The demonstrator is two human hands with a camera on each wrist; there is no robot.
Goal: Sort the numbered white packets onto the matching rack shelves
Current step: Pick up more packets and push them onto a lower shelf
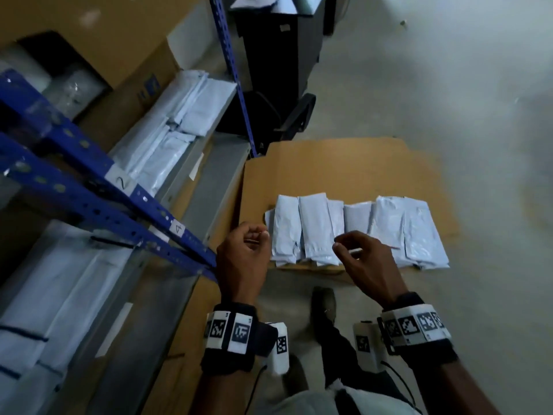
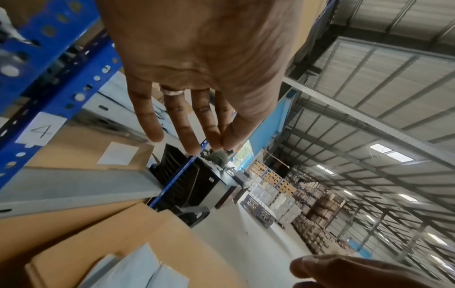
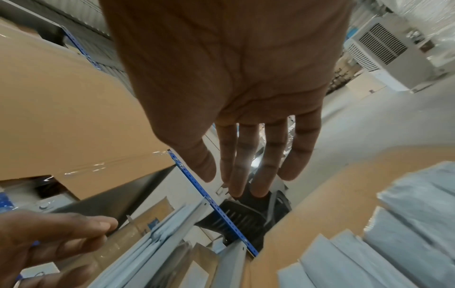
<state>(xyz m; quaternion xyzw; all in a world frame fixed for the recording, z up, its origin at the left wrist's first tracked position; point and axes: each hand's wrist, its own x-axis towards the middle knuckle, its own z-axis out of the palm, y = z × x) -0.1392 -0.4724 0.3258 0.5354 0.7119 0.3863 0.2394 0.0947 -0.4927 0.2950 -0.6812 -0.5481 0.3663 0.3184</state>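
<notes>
Both hands hang above the near edge of the cardboard sheet [image 1: 344, 163] on the floor, each with loose fingers and holding nothing. The left hand [image 1: 242, 259] is at the row's 9 o'clock end, by the blue rack [image 1: 89, 193]. The right hand [image 1: 368, 265] hovers over the row of white packets [image 1: 356, 232], which lies at its 12 o'clock.

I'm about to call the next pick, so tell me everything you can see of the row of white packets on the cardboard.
The row of white packets lies flat on a brown cardboard sheet on the floor, right of the blue rack. About six glossy, wrinkled plastic pouches, long sides together, some overlapping, with more stacked beneath. No numbers show on the upper faces. The left hand and right hand hover above the near edge, holding none.
</notes>
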